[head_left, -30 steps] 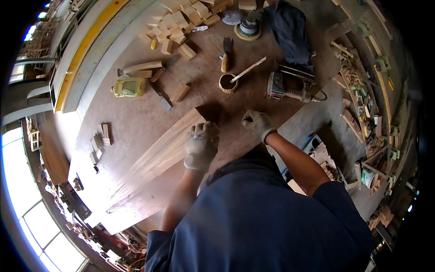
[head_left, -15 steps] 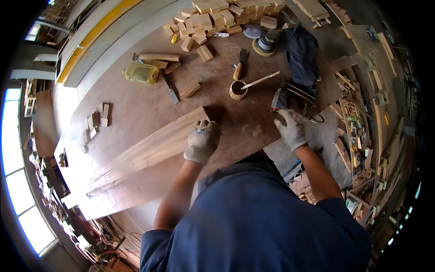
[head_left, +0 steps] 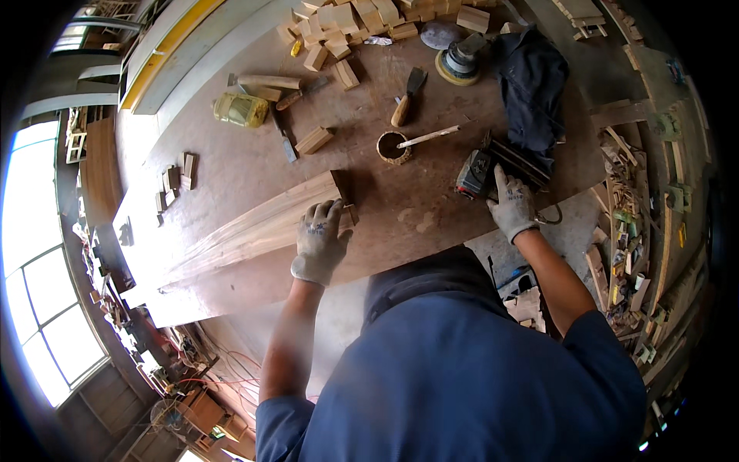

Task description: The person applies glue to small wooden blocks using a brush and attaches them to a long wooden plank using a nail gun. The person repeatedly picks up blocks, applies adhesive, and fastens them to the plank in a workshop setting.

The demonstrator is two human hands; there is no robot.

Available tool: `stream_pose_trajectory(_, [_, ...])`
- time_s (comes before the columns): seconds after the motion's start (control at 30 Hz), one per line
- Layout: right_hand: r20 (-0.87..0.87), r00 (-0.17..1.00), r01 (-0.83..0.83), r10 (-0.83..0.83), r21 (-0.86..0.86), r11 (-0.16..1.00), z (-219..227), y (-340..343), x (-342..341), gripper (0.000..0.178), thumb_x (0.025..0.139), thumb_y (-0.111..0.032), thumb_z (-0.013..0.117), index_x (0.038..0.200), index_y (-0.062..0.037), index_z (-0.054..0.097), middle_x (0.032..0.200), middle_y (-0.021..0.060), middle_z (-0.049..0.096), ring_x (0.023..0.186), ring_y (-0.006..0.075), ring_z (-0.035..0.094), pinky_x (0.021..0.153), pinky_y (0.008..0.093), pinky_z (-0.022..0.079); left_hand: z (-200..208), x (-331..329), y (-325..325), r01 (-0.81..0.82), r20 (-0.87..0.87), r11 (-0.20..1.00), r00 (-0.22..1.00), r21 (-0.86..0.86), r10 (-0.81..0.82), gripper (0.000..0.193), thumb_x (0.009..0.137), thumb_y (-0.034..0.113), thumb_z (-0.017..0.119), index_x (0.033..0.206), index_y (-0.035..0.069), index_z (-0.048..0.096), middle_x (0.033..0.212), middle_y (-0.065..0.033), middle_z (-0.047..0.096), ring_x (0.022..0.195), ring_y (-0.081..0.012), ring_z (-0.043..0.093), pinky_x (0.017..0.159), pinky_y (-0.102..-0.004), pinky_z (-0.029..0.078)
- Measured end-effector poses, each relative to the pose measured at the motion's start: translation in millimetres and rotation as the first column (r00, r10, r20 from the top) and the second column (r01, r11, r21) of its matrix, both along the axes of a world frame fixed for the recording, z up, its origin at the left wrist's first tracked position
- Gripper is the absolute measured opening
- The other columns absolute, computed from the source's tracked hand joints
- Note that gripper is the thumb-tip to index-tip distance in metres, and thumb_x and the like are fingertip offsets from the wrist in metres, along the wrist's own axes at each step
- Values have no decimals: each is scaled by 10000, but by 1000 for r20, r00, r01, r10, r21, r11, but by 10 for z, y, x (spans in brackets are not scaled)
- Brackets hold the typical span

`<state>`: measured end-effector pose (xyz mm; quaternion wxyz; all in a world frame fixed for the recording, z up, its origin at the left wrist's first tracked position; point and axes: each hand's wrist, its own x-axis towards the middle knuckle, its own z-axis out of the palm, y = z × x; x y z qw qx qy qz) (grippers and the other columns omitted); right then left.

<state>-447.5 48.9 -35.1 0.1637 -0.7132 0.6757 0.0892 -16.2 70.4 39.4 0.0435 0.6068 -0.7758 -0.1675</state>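
Long pale wooden pieces [head_left: 254,219] lie side by side on the brown workbench, running from its left edge to near the middle. My left hand [head_left: 317,240], in a whitish work glove, rests at their right end, fingers stretched over the wood and thumb apart. My right hand [head_left: 512,204], gloved the same way, is at the near side of a dark grey tool [head_left: 476,171] with red at its base and long black bars. Its index finger points out toward the bars; whether it touches them I cannot tell. Nothing shows in its grip.
A round pot [head_left: 390,148] with a stick across it stands mid-bench. Beyond are a scraper [head_left: 408,96], a sander [head_left: 459,61], a dark cloth [head_left: 531,88], a bottle of yellowish liquid [head_left: 241,109], a chisel [head_left: 285,138] and piled wood blocks [head_left: 339,23]. Scrap wood [head_left: 616,223] lies right.
My right hand has moved forward to the dark tool, its index finger now extended. My left hand's fingers have straightened along the wood. The whole view has shifted.
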Motion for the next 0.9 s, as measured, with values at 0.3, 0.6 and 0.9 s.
stream_pose_trajectory(0.3, [-37, 999, -29, 24, -116, 993, -119, -2, -46, 843, 829, -297, 837, 1548, -73, 459, 1170, 190, 651, 1070, 376, 649, 934, 504, 537, 5, -16, -137, 4, -34, 1000, 999, 31, -3, 442, 785, 145, 824, 1206, 73, 707, 1153, -145, 712, 1100, -384, 642, 942, -480, 555])
stream_pose_trajectory(0.6, [-17, 999, -34, 31, -175, 984, -187, 48, -48, 812, 820, -266, 832, 1525, -61, 486, 1176, 203, 652, 1058, 389, 644, 925, 517, 529, -10, 19, -141, 7, -24, 999, 1000, 44, -6, 387, 804, 166, 814, 1173, 97, 720, 1118, -121, 723, 1075, -366, 653, 897, -480, 569])
stream_pose_trajectory(0.9, [59, 998, 1, 4, -79, 997, -45, -30, -37, 766, 829, -235, 791, 1510, -52, 493, 1228, 235, 652, 1130, 407, 642, 989, 510, 524, -21, 20, -145, 18, -21, 999, 1000, 41, -18, 366, 824, 181, 797, 1172, 98, 720, 1111, -119, 726, 1069, -363, 655, 893, -478, 571])
